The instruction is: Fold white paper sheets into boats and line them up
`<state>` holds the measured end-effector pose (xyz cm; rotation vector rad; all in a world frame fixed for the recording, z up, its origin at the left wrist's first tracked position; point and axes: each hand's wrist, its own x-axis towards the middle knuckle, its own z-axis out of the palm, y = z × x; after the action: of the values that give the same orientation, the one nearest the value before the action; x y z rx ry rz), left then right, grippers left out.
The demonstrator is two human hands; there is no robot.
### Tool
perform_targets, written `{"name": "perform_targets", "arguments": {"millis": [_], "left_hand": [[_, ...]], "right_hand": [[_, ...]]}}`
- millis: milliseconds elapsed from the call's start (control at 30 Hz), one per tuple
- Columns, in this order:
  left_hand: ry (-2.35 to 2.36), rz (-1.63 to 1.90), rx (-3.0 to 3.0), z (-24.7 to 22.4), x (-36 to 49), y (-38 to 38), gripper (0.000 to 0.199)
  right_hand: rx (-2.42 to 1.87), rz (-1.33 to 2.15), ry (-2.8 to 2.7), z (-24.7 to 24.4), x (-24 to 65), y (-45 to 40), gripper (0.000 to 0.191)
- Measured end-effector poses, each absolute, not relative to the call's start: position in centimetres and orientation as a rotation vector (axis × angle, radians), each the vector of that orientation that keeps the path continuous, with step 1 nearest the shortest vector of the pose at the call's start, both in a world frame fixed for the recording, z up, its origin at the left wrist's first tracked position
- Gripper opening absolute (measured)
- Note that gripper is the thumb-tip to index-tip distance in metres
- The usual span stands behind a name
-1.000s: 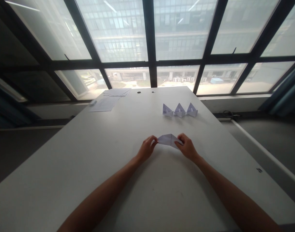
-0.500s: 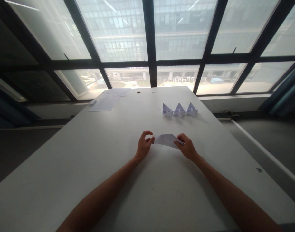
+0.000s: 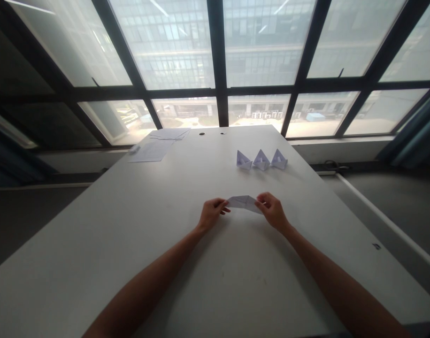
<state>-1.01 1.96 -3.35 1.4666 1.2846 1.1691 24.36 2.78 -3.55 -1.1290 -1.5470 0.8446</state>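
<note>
A piece of folded white paper (image 3: 243,203), roughly triangular and lying flat-ish, spans the gap between my hands just above the white table (image 3: 158,263). My left hand (image 3: 212,213) pinches its left end between fingers and thumb. My right hand (image 3: 272,211) grips its right end, with the fingers hiding that corner. Beyond them stand three folded paper boats (image 3: 261,160) in a row, well out of reach of my fingertips.
Loose printed sheets (image 3: 151,151) lie at the far left of the table, with another stack (image 3: 169,134) behind them. Two small holes mark the far table edge. A large dark-framed window (image 3: 218,56) runs behind the table. The floor lies below both sides.
My left hand has closed back onto the paper's left end, where its fingers were lifted and apart before. The paper now looks narrower and more tightly folded.
</note>
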Motion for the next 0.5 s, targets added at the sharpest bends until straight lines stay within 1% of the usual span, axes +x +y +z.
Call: {"name": "perform_targets", "arguments": {"millis": [100, 133, 200, 267, 367, 433, 500], "left_hand": [[1.263, 1.252, 1.371, -3.4, -1.2, 2.1, 0.038], [1.255, 1.275, 1.343, -3.4, -1.3, 2.2, 0.039], [1.245, 1.302, 1.295, -3.4, -1.4, 2.3, 0.040], [1.247, 1.310, 1.263, -3.4, -1.5, 2.3, 0.041], [1.256, 1.307, 1.240, -3.4, -1.7, 2.4, 0.041], [1.253, 1.304, 1.235, -3.5, -1.8, 2.5, 0.041], [1.247, 1.303, 1.230, -3.5, -1.8, 2.5, 0.041]], "right_hand": [[-1.138, 1.187, -1.178, -3.3, 25.0, 3.4, 0.046], [-1.129, 1.309, -1.065, -3.2, 25.2, 3.5, 0.044], [-1.093, 1.495, -0.956, -2.8, 25.6, 3.7, 0.034], [-1.056, 1.582, -0.979, -2.6, 25.9, 3.7, 0.024], [-1.014, 1.625, -1.026, -2.6, 26.2, 3.8, 0.016], [-0.991, 1.653, -0.988, -2.8, 26.3, 4.0, 0.015], [-0.974, 1.688, -0.912, -2.9, 26.4, 4.1, 0.021]]}}
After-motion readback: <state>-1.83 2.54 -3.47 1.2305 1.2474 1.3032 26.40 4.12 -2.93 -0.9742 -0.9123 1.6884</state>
